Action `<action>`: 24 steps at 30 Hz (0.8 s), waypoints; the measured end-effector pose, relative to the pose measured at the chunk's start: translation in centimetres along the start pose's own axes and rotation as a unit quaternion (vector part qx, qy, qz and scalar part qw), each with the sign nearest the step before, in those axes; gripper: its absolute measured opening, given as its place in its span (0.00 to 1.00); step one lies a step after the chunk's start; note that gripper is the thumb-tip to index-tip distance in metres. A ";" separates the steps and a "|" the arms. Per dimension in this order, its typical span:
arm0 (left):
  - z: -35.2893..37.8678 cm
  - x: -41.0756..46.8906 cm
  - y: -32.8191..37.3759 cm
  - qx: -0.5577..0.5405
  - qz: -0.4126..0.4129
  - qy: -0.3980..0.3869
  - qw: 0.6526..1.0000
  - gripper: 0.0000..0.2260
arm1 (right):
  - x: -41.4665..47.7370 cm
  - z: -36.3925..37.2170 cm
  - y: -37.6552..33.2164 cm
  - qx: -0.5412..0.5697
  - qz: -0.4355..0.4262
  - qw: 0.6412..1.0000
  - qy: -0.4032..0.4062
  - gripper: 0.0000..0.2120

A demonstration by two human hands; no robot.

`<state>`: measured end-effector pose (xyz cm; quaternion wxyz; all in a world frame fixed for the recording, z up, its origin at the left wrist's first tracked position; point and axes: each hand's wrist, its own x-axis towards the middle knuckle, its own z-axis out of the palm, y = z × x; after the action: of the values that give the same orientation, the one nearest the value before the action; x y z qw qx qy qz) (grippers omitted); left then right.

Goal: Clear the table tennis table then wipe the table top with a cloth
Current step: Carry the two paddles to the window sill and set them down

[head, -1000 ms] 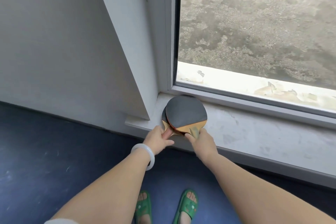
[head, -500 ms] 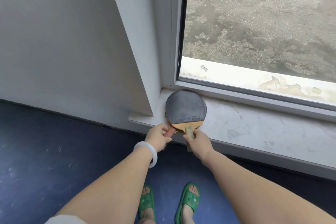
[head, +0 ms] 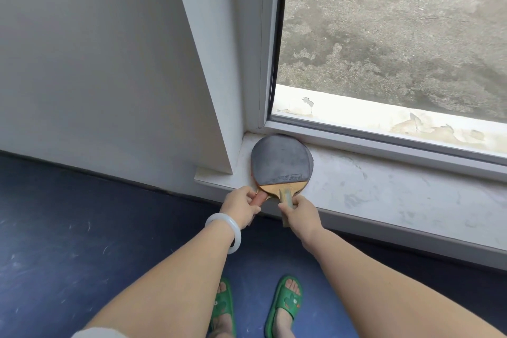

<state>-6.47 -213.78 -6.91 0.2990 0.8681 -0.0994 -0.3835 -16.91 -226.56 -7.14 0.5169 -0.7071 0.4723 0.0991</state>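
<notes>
Two table tennis paddles [head: 279,162] with black rubber lie stacked flat in the left corner of a white window sill [head: 384,189]. Only an edge of the lower paddle shows under the upper one. My left hand [head: 241,207] pinches a reddish handle at the stack's lower left. My right hand [head: 301,212] grips the wooden handle of the upper paddle, which pokes over the sill's front edge. The table tennis table and the cloth are out of sight.
A white wall pillar [head: 211,77] rises directly left of the paddles. The window frame [head: 384,140] runs along the back of the sill, with rough grey ground outside. Below is a dark blue floor [head: 68,241], where my feet stand in green sandals [head: 286,302].
The paddles have slid back into the sill's corner and the two blades now line up. Both hands stay on the handles.
</notes>
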 end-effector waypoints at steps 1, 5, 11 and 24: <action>0.0 0.0 0.1 0.002 -0.001 0.002 1.000 0.08 | -0.1 0.1 0.0 0.003 0.003 1.000 0.007 0.07; 0.0 0.1 0.4 0.014 -0.006 0.003 1.000 0.08 | -0.1 0.4 0.0 -0.013 0.010 1.000 0.019 0.07; -0.1 0.2 0.2 0.010 -0.003 0.008 1.000 0.09 | 0.0 0.4 -0.1 -0.009 0.009 1.000 0.013 0.06; -0.6 -0.2 0.3 0.036 0.007 -0.009 0.999 0.09 | -0.1 -0.7 -0.4 -0.071 -0.009 0.997 0.000 0.10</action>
<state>-6.16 -213.72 -6.27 0.2696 0.8738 -0.1221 -0.3857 -16.89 -227.05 -6.46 0.4661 -0.7465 0.4572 0.1280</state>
